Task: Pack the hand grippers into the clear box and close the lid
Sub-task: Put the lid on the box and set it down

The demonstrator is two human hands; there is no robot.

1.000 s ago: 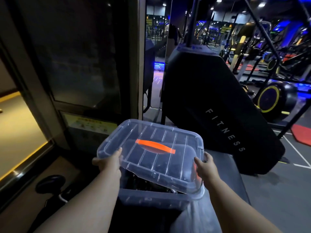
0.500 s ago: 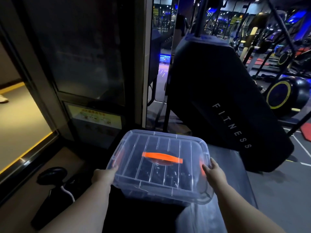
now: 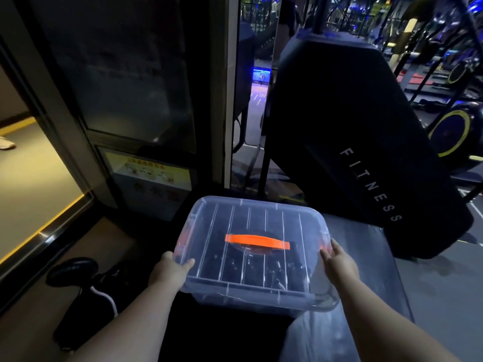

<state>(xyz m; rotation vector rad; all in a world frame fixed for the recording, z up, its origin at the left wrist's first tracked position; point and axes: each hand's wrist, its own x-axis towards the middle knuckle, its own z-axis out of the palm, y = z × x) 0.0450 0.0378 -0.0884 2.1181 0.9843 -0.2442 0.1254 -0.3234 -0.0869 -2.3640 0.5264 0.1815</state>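
The clear box (image 3: pixel 235 301) stands on a grey padded surface (image 3: pixel 371 257) in front of me. Its clear ribbed lid (image 3: pixel 251 220), with an orange handle (image 3: pixel 257 241), lies flat on top of the box. Dark hand grippers (image 3: pixel 271 273) show dimly through the lid. My left hand (image 3: pixel 170 273) grips the lid's left edge, thumb on top and fingers hidden below the rim. My right hand (image 3: pixel 339 262) touches the lid's right rim with fairly straight fingers, beside an orange side latch (image 3: pixel 322 244).
A tall black machine marked FITNESS (image 3: pixel 352 126) leans just behind and right of the box. A dark glass door (image 3: pixel 130 74) with a yellow notice stands behind left. A black object with a white cable (image 3: pixel 70 270) lies on the floor at left.
The lid came down from a tilted, raised position and now sits level on the box. Both hands slid along with it and stay at its side edges.
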